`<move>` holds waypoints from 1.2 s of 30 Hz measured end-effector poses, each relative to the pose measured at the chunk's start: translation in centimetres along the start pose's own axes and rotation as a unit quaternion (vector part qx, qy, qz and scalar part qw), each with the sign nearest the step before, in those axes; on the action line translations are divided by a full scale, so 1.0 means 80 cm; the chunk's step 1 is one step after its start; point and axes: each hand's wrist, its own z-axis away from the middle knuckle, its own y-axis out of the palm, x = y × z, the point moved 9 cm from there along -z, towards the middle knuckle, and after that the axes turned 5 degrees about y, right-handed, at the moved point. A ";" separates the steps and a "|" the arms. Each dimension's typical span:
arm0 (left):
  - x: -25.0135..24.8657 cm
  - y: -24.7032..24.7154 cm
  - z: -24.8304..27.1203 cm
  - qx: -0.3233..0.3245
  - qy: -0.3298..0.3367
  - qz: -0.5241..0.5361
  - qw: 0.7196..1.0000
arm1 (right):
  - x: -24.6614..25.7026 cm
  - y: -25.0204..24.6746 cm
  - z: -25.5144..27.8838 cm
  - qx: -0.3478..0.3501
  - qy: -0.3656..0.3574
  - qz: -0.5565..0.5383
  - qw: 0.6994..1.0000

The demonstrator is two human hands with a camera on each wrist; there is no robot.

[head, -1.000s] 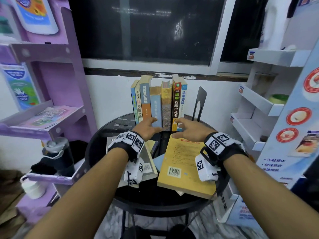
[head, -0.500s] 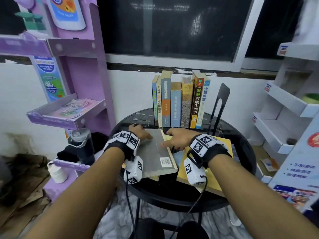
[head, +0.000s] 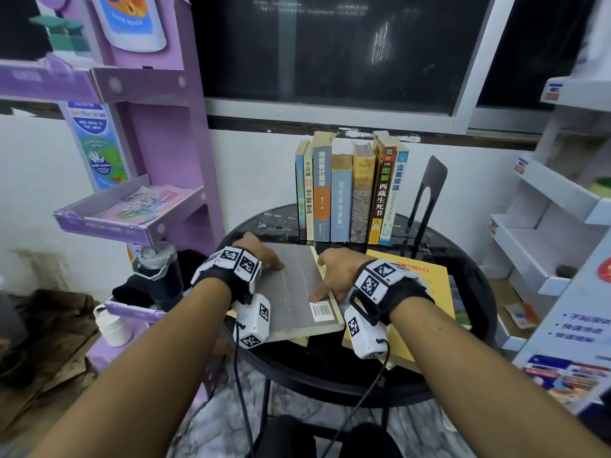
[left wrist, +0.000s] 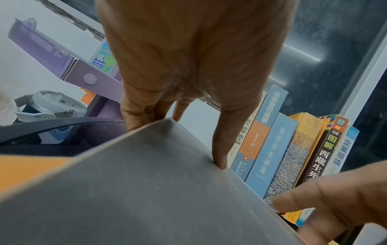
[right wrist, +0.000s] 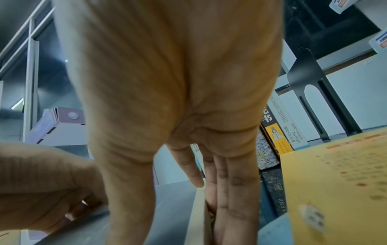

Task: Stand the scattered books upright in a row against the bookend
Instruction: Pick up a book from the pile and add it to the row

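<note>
A grey book (head: 297,292) lies flat on other books at the front left of the round black table (head: 330,375). My left hand (head: 261,256) holds its far left corner, thumb (left wrist: 218,159) on the cover and fingers (left wrist: 134,116) curled over the edge. My right hand (head: 325,276) grips its right side, thumb on the cover near the barcode, fingers (right wrist: 222,190) along the page edge. Several books (head: 350,193) stand upright in a row at the back. The black bookend (head: 426,200) stands to their right with a gap. A yellow book (head: 429,285) lies flat under my right wrist.
A purple shelf unit (head: 148,209) stands close at the table's left, with a dark bottle (head: 158,269) below it. White shelves (head: 545,242) stand at the right. The wall runs directly behind the book row.
Both hands have left the upright row and come back toward me onto the flat grey book, taking hold of its two sides. The head view has swung left.
</note>
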 end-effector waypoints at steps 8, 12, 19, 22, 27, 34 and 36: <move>-0.031 -0.021 0.001 -0.038 0.048 0.072 0.995 | -0.013 -0.004 -0.008 0.007 0.001 -0.117 0.993; -0.055 -0.041 0.006 -0.077 0.082 0.163 0.980 | -0.022 -0.024 -0.009 -0.036 0.018 -0.175 0.984; -0.091 -0.078 0.030 -0.131 0.154 0.328 0.923 | -0.036 -0.074 0.013 -0.127 0.012 -0.301 0.945; -0.104 -0.084 0.046 -0.114 0.191 0.416 0.882 | -0.042 -0.086 0.019 -0.163 -0.008 -0.336 0.928; -0.121 -0.081 0.063 -0.052 0.252 0.467 0.846 | -0.045 -0.101 0.033 -0.224 -0.038 -0.325 0.918; -0.131 -0.073 0.060 0.021 0.302 0.486 0.820 | -0.044 -0.137 0.056 -0.246 -0.092 -0.378 0.888; -0.136 -0.072 0.060 0.038 0.311 0.485 0.816 | -0.040 -0.143 0.061 -0.228 -0.105 -0.365 0.896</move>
